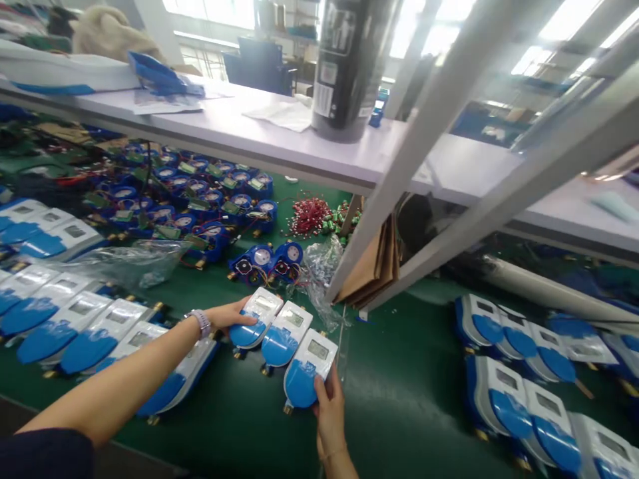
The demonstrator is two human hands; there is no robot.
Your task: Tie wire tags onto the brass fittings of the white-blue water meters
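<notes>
- left hand [227,317] grasps a blue-and-white water meter [254,318], fingers curled over its edge
- right hand [329,416] clenches a second water meter [305,372] from below

The left hand [229,318] lies against a blue-capped water meter [255,319], the right hand [329,407] grips the side of a second water meter [305,372], and a third water meter [287,334] sits between them on a green assembly mat [399,399], uncased meter bodies [262,261] just beyond
</notes>
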